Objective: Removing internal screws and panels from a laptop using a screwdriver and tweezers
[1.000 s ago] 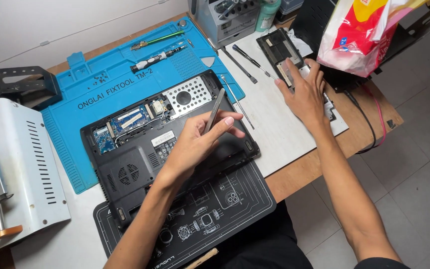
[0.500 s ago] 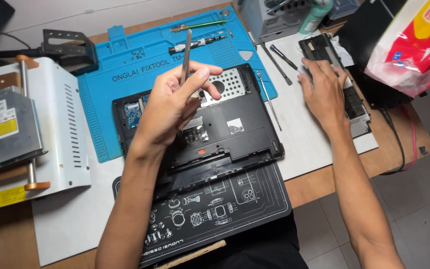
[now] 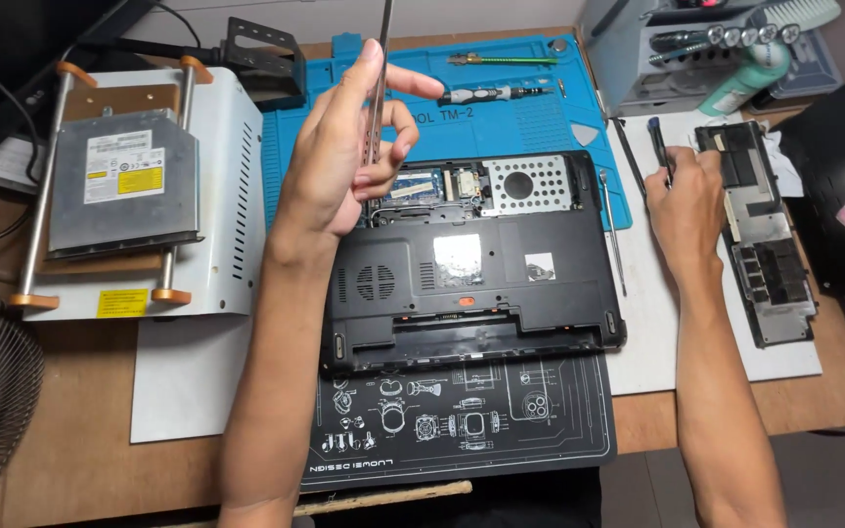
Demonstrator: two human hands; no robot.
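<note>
— Two tools are held at once: a long thin metal pry tool (image 3: 378,83) is pinched upright in the left hand (image 3: 344,156), raised above the opened black laptop base (image 3: 471,264).

— And the right hand (image 3: 687,200)?

— It is closed around a dark-handled screwdriver (image 3: 659,149), beside the removed cover panel (image 3: 765,244) on the white mat (image 3: 638,323).

— Which step is judged to be in hand?

— Disassembly, with tools being exchanged. A remaining screw must next be located on the base.
</note>
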